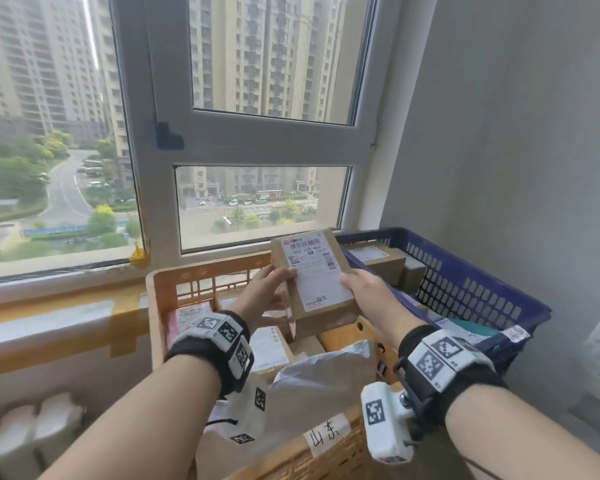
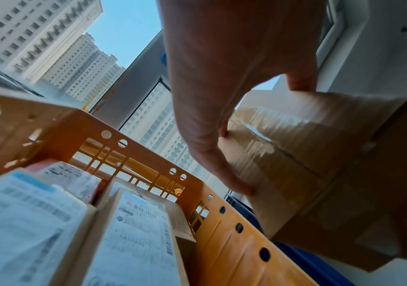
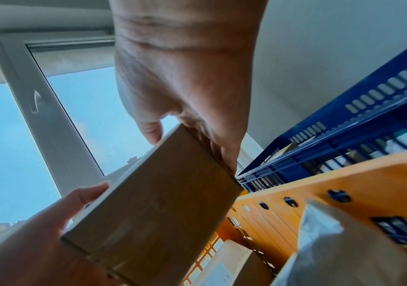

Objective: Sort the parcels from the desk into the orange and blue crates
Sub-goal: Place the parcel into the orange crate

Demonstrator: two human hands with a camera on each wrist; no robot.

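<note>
Parcel [image 1: 312,275] held label-up between both hands: left hand [image 1: 264,292] and right hand [image 1: 364,289] fingers clasp its sides, above the orange crate [image 1: 160,292] by the window [image 1: 257,133].

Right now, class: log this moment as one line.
left hand: holds box | right hand: holds box | box: above orange crate | blue crate: beside

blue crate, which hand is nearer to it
Right. The right hand holds the cardboard parcel by its right edge, next to the blue crate rim. The left hand holds the parcel's left edge, over the orange crate, farther away.
</note>
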